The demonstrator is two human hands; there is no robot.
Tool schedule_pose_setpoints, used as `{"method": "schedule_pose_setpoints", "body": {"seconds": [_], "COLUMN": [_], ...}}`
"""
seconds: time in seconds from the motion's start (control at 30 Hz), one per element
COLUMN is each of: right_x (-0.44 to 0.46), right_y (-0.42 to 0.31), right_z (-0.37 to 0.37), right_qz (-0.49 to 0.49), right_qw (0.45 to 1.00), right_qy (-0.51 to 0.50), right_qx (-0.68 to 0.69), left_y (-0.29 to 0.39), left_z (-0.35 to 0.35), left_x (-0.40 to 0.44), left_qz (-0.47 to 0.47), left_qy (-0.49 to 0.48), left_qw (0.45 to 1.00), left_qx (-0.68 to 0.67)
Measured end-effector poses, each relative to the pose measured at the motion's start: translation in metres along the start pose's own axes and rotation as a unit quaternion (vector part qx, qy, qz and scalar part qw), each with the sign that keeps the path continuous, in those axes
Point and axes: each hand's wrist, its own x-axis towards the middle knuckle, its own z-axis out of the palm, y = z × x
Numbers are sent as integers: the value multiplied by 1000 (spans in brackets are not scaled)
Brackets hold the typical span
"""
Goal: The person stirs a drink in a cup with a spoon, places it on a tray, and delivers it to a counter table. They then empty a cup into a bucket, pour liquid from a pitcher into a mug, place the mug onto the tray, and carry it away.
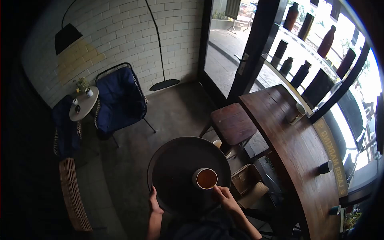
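A round dark serving tray is held level in front of my body. My left hand grips its left rim, with the thumb on the edge and the other fingers hidden beneath. On the right half of the tray stands a white cup with amber-brown liquid in it. At the cup's lower right side, my right hand is closed with thumb and fingers pinched at the handle, which the fingers mostly cover. The cup is upright and appears to rest on the tray.
A wooden counter curves along the window at right, bearing several small cups; a wooden stool and cardboard box stand beside it. Ahead left are a blue chair, round side table and floor lamp base.
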Motion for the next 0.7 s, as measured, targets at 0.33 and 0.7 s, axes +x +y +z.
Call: {"method": "schedule_pose_setpoints", "body": {"seconds": [0.33, 0.7], "right_x": [134, 322], "right_y": [23, 111], "right_z": [6, -72], "right_qz": [-2, 45], "right_qw": [995, 997], "right_qy": [-99, 29], "right_qx": [-22, 47], "left_y": [3, 16], "left_z": [-51, -60], "left_x": [40, 175], "left_qz": [24, -113], "left_qy": [199, 321], "left_qw": [979, 937], "left_qx": [-25, 83]}}
